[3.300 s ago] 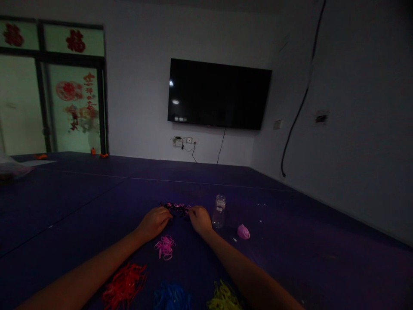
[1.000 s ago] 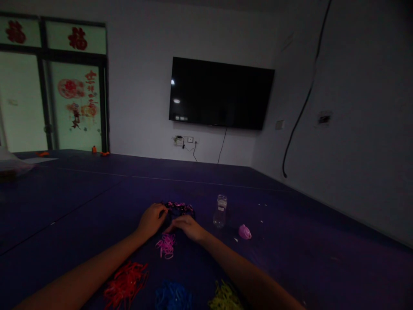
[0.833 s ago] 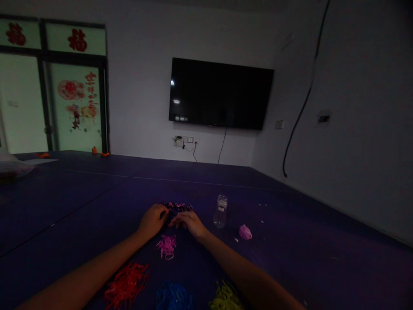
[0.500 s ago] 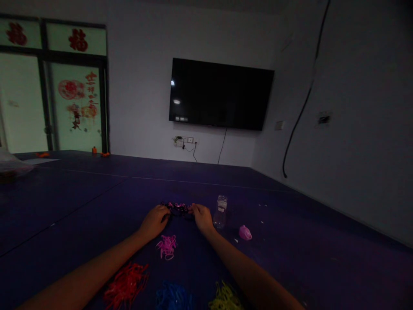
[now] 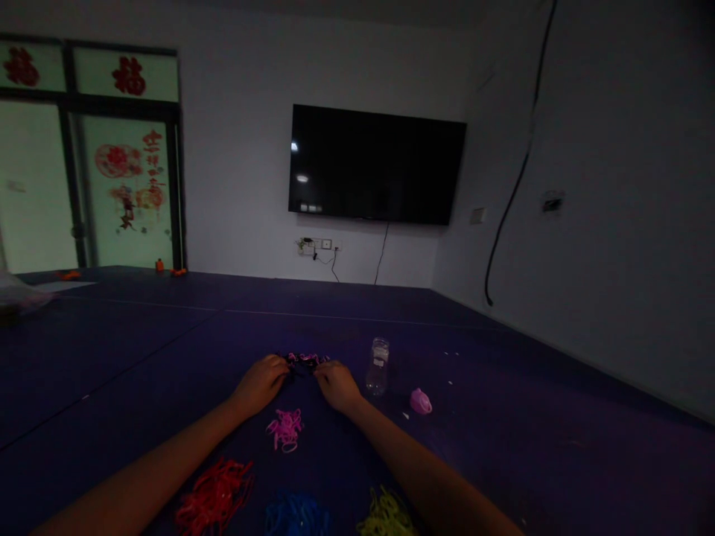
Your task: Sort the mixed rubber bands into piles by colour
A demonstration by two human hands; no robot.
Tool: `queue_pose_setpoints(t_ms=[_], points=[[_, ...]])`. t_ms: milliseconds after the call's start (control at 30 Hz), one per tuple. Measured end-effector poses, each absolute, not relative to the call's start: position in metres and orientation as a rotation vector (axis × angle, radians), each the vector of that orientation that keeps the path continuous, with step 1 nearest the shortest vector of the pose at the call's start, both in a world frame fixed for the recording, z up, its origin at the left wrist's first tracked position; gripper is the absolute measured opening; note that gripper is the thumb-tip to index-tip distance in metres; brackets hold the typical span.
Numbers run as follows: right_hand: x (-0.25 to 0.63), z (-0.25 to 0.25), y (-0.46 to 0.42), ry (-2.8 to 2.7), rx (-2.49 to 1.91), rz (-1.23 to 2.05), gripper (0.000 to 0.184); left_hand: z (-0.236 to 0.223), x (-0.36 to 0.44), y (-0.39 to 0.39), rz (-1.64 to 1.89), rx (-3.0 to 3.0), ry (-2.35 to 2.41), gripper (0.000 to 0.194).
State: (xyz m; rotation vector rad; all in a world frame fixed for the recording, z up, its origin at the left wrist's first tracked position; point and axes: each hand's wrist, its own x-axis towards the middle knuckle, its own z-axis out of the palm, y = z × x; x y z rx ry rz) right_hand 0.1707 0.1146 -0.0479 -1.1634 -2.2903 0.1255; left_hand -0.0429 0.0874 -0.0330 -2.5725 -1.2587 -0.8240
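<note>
A short linked chain of pink and black bands (image 5: 303, 362) stretches between my two hands, low over the dark floor. My left hand (image 5: 266, 381) is closed on its left end, the fingertips turned inward. The right end is pinched in my right hand (image 5: 338, 385); my fingers hide both ends. Just below my left hand lies a small pile of pink loops (image 5: 286, 429). Nearer to me are a red heap of bands (image 5: 215, 493), a blue heap (image 5: 297, 514) and a yellow-green heap (image 5: 385, 514), the latter close to my right forearm.
Right of my right hand stands a clear plastic bottle (image 5: 377, 368), with a pink cap-like piece (image 5: 421, 402) beyond it. Small white scraps dot the purple-blue floor (image 5: 503, 439). A plastic bag (image 5: 19, 294) lies far left. A television (image 5: 374, 164) hangs on the wall.
My right hand has moved slightly left, closer to my left hand, and the chain between them spans less. The view has shifted a little; the piles and bottle stay put.
</note>
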Motion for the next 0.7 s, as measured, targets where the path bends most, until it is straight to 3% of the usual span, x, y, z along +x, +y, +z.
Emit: queue_pose_setpoints(t_ms=[400, 567, 700], points=[[0.1752, -0.0471, 0.1202, -1.983, -1.064, 0.204, 0.033, -0.0334, -0.0422, 0.0865, -0.818, -2.554, -1.251, 0.02], [0.1719, -0.048, 0.1183, -2.128, -0.853, 0.244, 0.031, -0.0328, -0.0419, 0.0865, -0.797, -2.567, -1.266, 0.023], [0.1715, -0.0539, 0.1226, -2.23, -0.923, 0.213, 0.032, -0.0326, -0.042, 0.0857, -0.818, -2.571, -1.272, 0.021]])
